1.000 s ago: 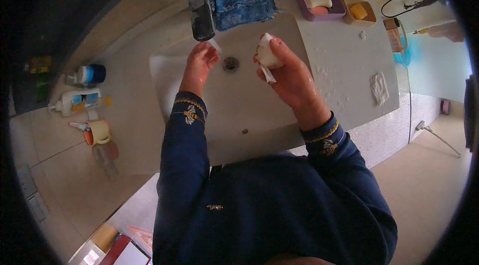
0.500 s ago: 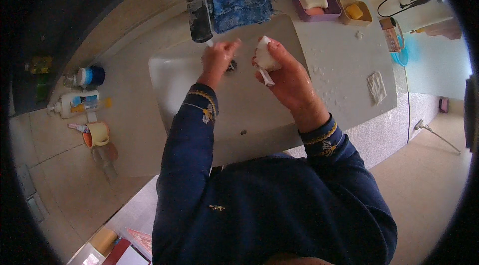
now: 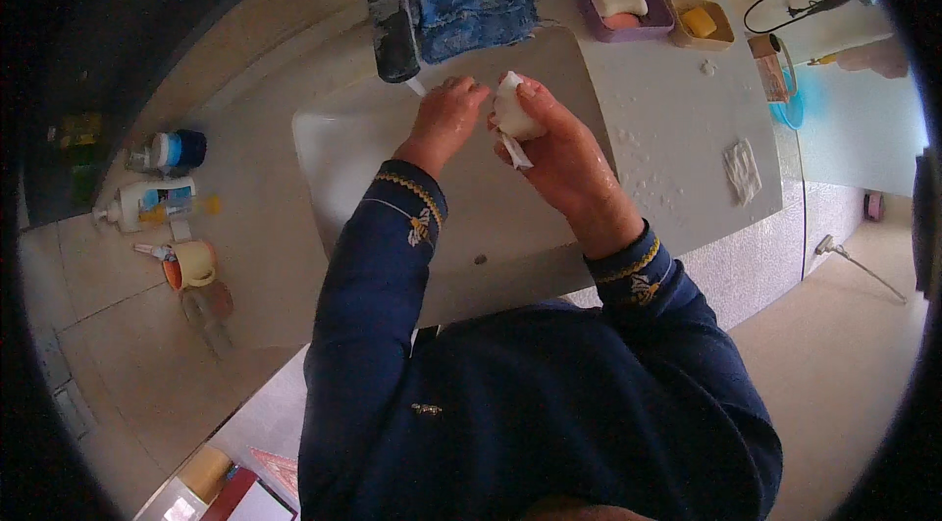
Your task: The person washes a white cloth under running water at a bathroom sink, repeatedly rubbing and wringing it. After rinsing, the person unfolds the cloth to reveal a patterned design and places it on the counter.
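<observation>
In my right hand (image 3: 569, 153) is a bunched white cloth (image 3: 515, 114), wet, with a loose end hanging below the fingers. The thumb and fingers are closed around it. My left hand (image 3: 451, 119) is just left of the cloth, palm turned away, its fingers loosely bent toward it with a small gap between. Nothing shows in that hand. Both hands are over the white sink basin (image 3: 368, 187). A thin stream of water (image 3: 416, 86) comes from the dark faucet (image 3: 392, 35) beside my left hand.
A folded blue cloth (image 3: 476, 16) lies behind the basin. Open purple (image 3: 628, 26) and yellow (image 3: 721, 30) soap boxes stand back right. A white cloth piece (image 3: 743, 171) lies on the wet counter (image 3: 677, 129). Left are a pump bottle (image 3: 128, 207) and an orange-white mug (image 3: 196, 264).
My left hand has moved right from under the faucet, toward the cloth. My right hand, still closed on the cloth, has shifted slightly left.
</observation>
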Action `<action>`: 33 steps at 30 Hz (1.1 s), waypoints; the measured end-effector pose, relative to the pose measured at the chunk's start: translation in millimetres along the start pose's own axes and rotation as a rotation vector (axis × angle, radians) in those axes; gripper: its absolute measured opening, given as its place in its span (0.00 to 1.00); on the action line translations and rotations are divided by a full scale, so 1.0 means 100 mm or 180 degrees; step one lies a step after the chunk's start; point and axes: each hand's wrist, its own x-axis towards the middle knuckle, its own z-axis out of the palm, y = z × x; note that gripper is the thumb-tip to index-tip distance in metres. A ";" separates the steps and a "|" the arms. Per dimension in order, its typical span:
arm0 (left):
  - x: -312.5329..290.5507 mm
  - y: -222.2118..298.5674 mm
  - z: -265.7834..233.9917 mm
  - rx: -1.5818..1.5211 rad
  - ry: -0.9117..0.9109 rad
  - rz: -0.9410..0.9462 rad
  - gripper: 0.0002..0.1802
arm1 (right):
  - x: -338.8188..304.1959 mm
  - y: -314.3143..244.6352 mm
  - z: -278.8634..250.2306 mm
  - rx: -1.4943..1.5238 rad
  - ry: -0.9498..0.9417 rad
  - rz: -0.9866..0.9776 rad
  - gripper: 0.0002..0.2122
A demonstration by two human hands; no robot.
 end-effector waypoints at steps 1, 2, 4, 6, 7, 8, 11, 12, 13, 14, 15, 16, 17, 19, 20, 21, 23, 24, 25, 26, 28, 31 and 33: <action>0.00 0.00 0.00 0.0051 0.0162 0.0232 0.13 | 0.00 0.00 -0.01 -0.0012 -0.0034 0.0005 0.16; -0.01 -0.02 -0.02 -0.0006 0.0142 -0.0117 0.13 | 0.01 0.00 -0.02 -0.0025 -0.0068 0.0009 0.16; -0.06 -0.10 -0.10 -0.0118 0.0085 -0.0782 0.14 | 0.02 0.01 -0.03 0.0003 -0.0063 0.0015 0.16; -0.17 -0.49 -0.23 -0.3274 -0.0138 -0.2113 0.14 | 0.03 0.02 -0.04 0.0031 -0.0068 0.0019 0.16; -0.22 -0.50 -0.17 -0.4119 0.0289 -0.2387 0.15 | 0.05 0.02 -0.04 0.0045 -0.0072 0.0021 0.16; -0.27 -0.51 -0.11 -0.4945 0.0806 -0.2605 0.15 | 0.06 0.02 -0.03 0.0059 -0.0077 0.0024 0.16; -0.16 -0.10 -0.29 -0.4503 0.0875 -0.2556 0.17 | 0.08 0.01 -0.07 0.0118 -0.0098 -0.0014 0.16; -0.16 -0.12 -0.30 -0.4399 0.0486 -0.2675 0.17 | 0.08 0.02 -0.06 0.0117 -0.0103 0.0011 0.16; -0.15 -0.16 -0.30 -0.4284 0.0096 -0.2788 0.16 | 0.09 0.03 -0.05 0.0116 -0.0107 0.0035 0.16; -0.13 -0.20 -0.30 -0.4161 -0.0293 -0.2893 0.16 | 0.09 0.04 -0.05 0.0115 -0.0111 0.0059 0.16; -0.09 -0.21 -0.22 -0.3021 -0.0091 -0.2345 0.16 | 0.09 0.04 -0.05 0.0098 -0.0115 0.0047 0.16; -0.03 -0.17 -0.12 -0.1882 0.0097 -0.1789 0.15 | 0.09 0.05 -0.04 0.0088 -0.0120 0.0042 0.16; -0.01 -0.15 -0.04 -0.0746 0.0272 -0.1220 0.15 | 0.09 0.06 -0.04 0.0078 -0.0126 0.0037 0.16; 0.03 -0.02 -0.17 -0.0069 0.0486 -0.0377 0.12 | 0.08 0.04 -0.02 0.0082 -0.0081 0.0019 0.16; 0.06 -0.04 -0.16 0.0033 0.0498 -0.0259 0.11 | 0.08 0.03 -0.01 0.0084 -0.0059 0.0009 0.16; 0.07 -0.07 -0.16 0.0140 0.0513 -0.0132 0.09 | 0.08 0.03 -0.02 0.0071 -0.0067 0.0022 0.16; 0.05 -0.14 -0.18 -0.0020 0.0423 -0.0629 0.10 | 0.08 0.04 -0.05 0.0046 -0.0080 0.0043 0.16; 0.03 -0.20 -0.19 -0.0101 0.0369 -0.0875 0.10 | 0.09 0.04 -0.05 0.0043 -0.0057 0.0040 0.16; -0.03 -0.36 -0.21 -0.2110 0.0098 -0.1494 0.10 | 0.10 0.05 -0.06 0.0043 -0.0050 0.0043 0.16; -0.09 -0.56 -0.24 -0.4134 -0.0205 -0.2052 0.11 | 0.10 0.05 -0.06 0.0042 -0.0043 0.0045 0.16; -0.04 -0.25 -0.34 -0.6221 0.0593 -0.3117 0.15 | 0.10 0.05 -0.06 0.0068 -0.0063 0.0049 0.16; 0.02 -0.01 -0.35 -0.5194 0.0886 -0.2851 0.17 | 0.10 0.04 -0.06 0.0051 -0.0030 0.0028 0.16; 0.01 -0.05 -0.35 -0.5516 0.0629 -0.2666 0.15 | 0.10 0.05 -0.05 0.0013 -0.0008 0.0038 0.16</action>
